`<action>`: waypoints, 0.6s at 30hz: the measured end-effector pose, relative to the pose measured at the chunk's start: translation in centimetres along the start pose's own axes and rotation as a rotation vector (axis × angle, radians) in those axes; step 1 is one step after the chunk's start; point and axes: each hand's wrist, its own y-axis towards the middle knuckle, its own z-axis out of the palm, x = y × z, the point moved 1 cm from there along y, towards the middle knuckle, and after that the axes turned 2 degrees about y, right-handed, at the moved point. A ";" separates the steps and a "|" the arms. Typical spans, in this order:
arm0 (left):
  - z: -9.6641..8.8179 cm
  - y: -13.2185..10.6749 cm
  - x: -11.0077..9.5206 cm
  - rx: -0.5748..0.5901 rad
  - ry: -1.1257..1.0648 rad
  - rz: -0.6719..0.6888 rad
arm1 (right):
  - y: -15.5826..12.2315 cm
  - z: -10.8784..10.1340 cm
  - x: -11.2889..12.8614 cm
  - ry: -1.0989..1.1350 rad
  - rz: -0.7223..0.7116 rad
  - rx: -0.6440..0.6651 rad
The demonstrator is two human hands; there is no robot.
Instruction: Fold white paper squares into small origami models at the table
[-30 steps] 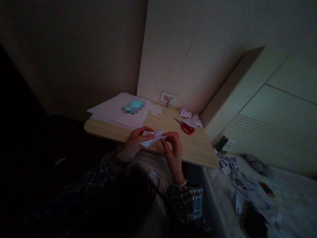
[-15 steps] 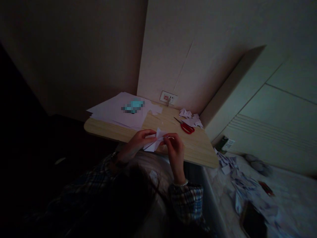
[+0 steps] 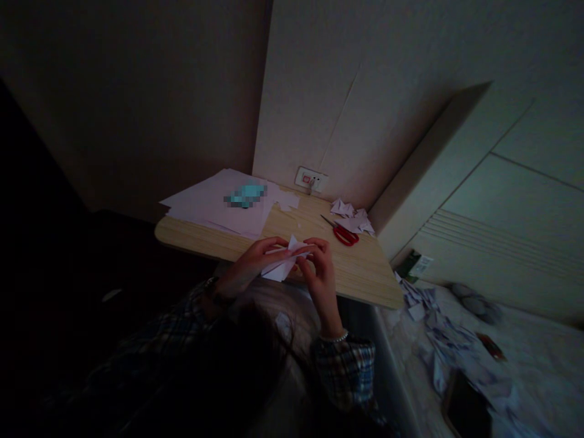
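Observation:
A piece of folded white paper (image 3: 279,268) is held over the near edge of the wooden table, with pointed flaps sticking up and down. My left hand (image 3: 255,258) grips it from the left, fingers along its upper side. From the right, my right hand (image 3: 319,267) closes on the same paper, its fingertips reaching across the upper folds and meeting the left fingers. The undersides of the folds are hidden behind my fingers. Red-handled scissors (image 3: 344,235) lie on the table beyond my right hand.
White sheets (image 3: 205,204) with a blurred turquoise item (image 3: 247,194) on top cover the left of the table (image 3: 365,274). Folded paper pieces (image 3: 353,220) sit near the wall socket (image 3: 311,179). To the right, a bed (image 3: 538,353) bears scattered papers and a dark tablet-like object (image 3: 468,404).
My right fingers have shifted left across the top of the folded paper, towards my left fingertips. The paper's lower flap has moved slightly left. My left hand stays nearly in place.

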 end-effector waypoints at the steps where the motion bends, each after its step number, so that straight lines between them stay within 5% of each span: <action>1: 0.0 0.0 0.0 0.001 0.000 -0.004 | 0.0 0.0 0.0 0.015 0.006 0.001; 18: -0.1 -0.3 -0.6 0.071 -0.129 -0.074 | 0.0 0.3 -0.5 0.169 0.050 0.014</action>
